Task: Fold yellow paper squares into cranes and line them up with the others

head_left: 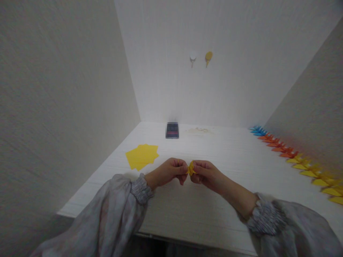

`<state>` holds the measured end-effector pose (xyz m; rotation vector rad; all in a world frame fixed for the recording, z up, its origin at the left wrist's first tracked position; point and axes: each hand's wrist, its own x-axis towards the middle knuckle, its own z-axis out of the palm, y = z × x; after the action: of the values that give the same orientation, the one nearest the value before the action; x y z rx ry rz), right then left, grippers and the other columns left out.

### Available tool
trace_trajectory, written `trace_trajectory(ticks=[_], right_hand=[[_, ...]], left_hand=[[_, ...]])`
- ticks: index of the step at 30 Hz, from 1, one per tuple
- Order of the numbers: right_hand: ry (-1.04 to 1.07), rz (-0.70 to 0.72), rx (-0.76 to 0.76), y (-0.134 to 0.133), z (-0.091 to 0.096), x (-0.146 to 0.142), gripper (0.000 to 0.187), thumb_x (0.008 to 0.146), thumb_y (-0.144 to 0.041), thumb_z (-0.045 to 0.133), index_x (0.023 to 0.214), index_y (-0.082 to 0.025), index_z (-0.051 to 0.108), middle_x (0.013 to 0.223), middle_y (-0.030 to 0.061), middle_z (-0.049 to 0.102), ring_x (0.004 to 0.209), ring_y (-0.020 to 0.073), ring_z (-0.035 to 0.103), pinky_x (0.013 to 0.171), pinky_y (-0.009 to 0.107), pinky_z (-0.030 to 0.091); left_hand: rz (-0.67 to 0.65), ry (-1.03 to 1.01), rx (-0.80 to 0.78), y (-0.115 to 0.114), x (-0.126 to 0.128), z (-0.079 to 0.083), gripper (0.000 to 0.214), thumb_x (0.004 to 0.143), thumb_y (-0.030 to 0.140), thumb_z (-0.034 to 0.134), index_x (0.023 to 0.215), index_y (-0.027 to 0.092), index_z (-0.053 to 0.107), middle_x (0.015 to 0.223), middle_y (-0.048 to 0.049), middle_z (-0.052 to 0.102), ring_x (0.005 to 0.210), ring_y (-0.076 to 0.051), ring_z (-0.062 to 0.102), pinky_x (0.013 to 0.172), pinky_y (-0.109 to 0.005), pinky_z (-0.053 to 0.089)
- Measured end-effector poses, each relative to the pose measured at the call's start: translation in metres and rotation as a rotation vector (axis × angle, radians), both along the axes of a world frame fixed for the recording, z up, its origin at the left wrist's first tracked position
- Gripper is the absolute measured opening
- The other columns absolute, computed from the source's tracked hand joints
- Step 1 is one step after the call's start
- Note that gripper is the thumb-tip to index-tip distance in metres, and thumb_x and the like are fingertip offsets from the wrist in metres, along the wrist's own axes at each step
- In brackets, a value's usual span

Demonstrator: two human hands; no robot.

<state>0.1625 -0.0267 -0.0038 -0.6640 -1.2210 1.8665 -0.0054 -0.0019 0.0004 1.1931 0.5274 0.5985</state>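
Note:
Both hands meet above the middle of a white table [203,214]. My left hand [171,172] and my right hand [205,174] each pinch one side of a small folded yellow paper piece [190,167], fingers curled tight around it. A ring shows on a left finger. Loose grey sleeves cover both forearms. A fanned stack of yellow paper squares [142,155] lies flat on the table to the left of my left hand, a short way off.
A row of folded paper pieces [292,155], blue then orange then yellow, runs along the right wall. A small dark box [172,130] stands near the back wall. Two small hooks [200,59] hang on the back wall. Walls close in left and right.

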Motion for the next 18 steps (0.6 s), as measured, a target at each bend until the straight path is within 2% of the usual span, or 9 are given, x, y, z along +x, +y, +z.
trace_trajectory(ticks=[9,18], right_hand=[[0.125,-0.014,-0.054,-0.0035,0.0034,-0.0028,0.02,0.074,-0.03,0.06,0.067,-0.012,0.055,0.053,0.0003,0.054,0.048,0.0085,0.05,0.044,0.02,0.029],[0.194,0.043,-0.042,-0.0016,-0.0013,-0.0031,0.022,0.076,-0.033,0.057,0.068,-0.013,0.053,0.051,-0.0007,0.053,0.047,0.0083,0.047,0.044,0.021,0.027]], left_hand=[[0.0,-0.098,-0.043,-0.0013,0.0004,0.0026,0.032,0.064,0.038,0.066,0.059,0.01,0.05,0.047,0.0005,0.055,0.038,-0.007,0.05,0.039,-0.018,0.038],[-0.02,-0.162,-0.071,-0.002,-0.0008,0.0024,0.034,0.063,0.039,0.067,0.059,0.011,0.048,0.045,0.0017,0.054,0.036,-0.007,0.049,0.037,-0.017,0.035]])
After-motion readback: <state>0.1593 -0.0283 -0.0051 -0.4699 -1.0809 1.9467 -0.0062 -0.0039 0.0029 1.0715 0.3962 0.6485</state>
